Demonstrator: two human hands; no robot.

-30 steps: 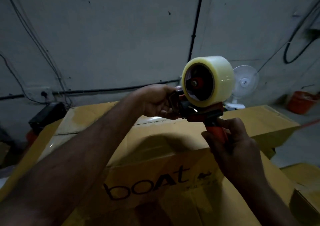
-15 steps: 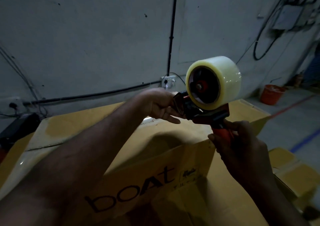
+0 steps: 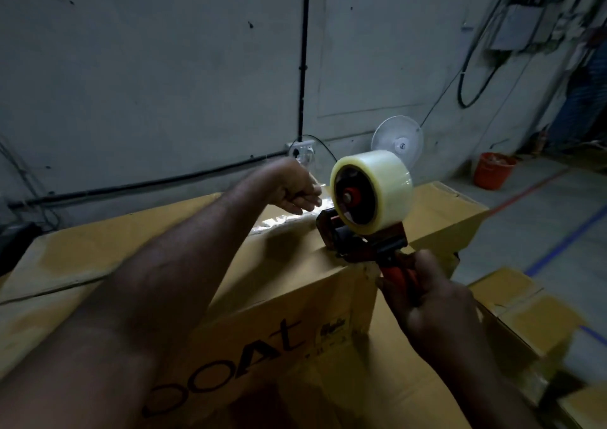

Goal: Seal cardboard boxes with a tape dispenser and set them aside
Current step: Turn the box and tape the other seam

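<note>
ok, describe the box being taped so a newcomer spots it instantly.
Below the grey wall, the large cardboard box fills the middle. The right hand holds the tape dispenser at its top edge. Unlike the plain smaller boxes lower right, its near side bears large dark lettering.

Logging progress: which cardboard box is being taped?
The box printed boAt: the tape dispenser sits at its top edge, tape stretched across its top. The plain box at lower right is untouched.
</note>
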